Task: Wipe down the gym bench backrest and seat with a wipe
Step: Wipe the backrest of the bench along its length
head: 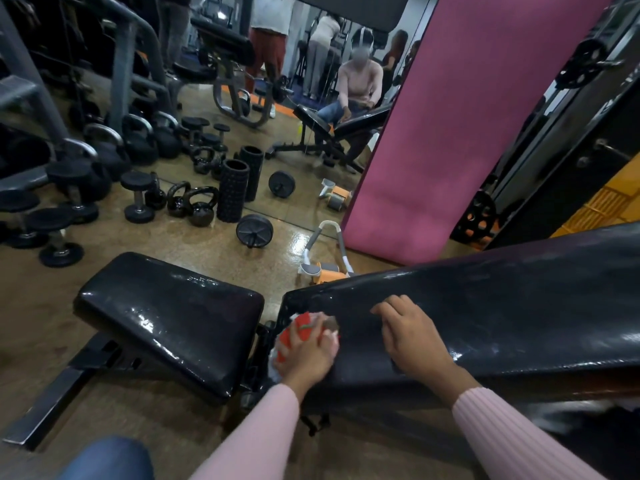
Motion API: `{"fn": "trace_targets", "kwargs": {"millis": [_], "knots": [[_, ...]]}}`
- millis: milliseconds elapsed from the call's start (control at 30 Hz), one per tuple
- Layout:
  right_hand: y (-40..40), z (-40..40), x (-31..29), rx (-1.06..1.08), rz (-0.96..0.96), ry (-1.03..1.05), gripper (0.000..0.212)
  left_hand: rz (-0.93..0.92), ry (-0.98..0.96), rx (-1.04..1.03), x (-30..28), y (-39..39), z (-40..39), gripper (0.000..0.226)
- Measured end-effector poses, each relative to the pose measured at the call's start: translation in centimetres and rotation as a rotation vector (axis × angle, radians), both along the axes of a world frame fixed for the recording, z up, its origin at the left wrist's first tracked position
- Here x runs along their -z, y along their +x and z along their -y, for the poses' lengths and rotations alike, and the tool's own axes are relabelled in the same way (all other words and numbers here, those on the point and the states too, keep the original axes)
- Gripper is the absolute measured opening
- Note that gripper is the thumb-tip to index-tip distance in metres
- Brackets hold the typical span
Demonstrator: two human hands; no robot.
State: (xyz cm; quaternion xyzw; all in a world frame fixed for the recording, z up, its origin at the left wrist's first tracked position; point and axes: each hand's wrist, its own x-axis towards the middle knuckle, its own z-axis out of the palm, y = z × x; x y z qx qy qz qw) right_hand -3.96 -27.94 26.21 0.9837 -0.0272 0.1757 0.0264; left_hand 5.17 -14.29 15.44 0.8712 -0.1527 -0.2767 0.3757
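The black padded seat [166, 317] lies at centre left. Rising to the right from the gap beside it is the black backrest [502, 306], glossy and wet-looking. My left hand [308, 351] grips a red and white wipe [298, 329] against the backrest's lower end, next to the gap. My right hand [412, 337] rests on the backrest just right of it, fingers bent over the pad, nothing visible in it.
Dumbbells [59, 237], kettlebells [197, 202], foam rollers [232, 190] and a wheel [254, 230] cover the floor beyond the seat. A pink mat [467, 126] leans on the mirror. An orange and white roller [323, 265] lies behind the bench. The bench's steel foot [52, 403] runs left.
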Motion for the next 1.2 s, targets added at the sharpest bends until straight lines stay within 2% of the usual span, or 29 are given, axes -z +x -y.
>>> {"fn": "trace_targets", "kwargs": {"millis": [100,233,333,500,633,800,900,1100,1200], "knots": [[-1.0,1.3,-0.6,0.026,0.033,-0.013,0.031,-0.022,0.035,-0.039,1.5,-1.0,-1.8,0.050],[-0.8,2.7,-0.4,0.136,0.135,0.127,0.033,0.105,-0.016,0.073,-0.3,-4.1,-0.5,0.046],[-0.5,2.6,0.0,0.180,0.173,0.160,0.034,0.173,-0.062,0.137,-1.5,-2.6,1.9,0.046],[-0.8,2.7,0.3,0.160,0.168,0.158,0.037,0.048,-0.013,0.009,0.2,2.4,2.7,0.048],[-0.8,2.6,0.4,0.145,0.092,0.171,0.035,-0.021,-0.009,-0.047,0.3,2.0,1.6,0.049],[0.8,2.9,-0.8,0.155,0.151,0.261,0.033,0.212,-0.076,0.221,-4.5,-3.7,5.1,0.049],[1.6,2.6,-1.7,0.164,0.164,0.321,0.025,0.212,-0.068,0.320,-6.8,-2.9,8.5,0.054],[1.7,4.2,-2.0,0.160,0.221,0.236,0.031,0.060,-0.002,0.118,-3.5,2.0,5.9,0.047],[1.5,5.0,-2.0,0.183,0.236,0.239,0.033,0.134,-0.029,0.196,-4.3,-0.5,5.5,0.046]]}}
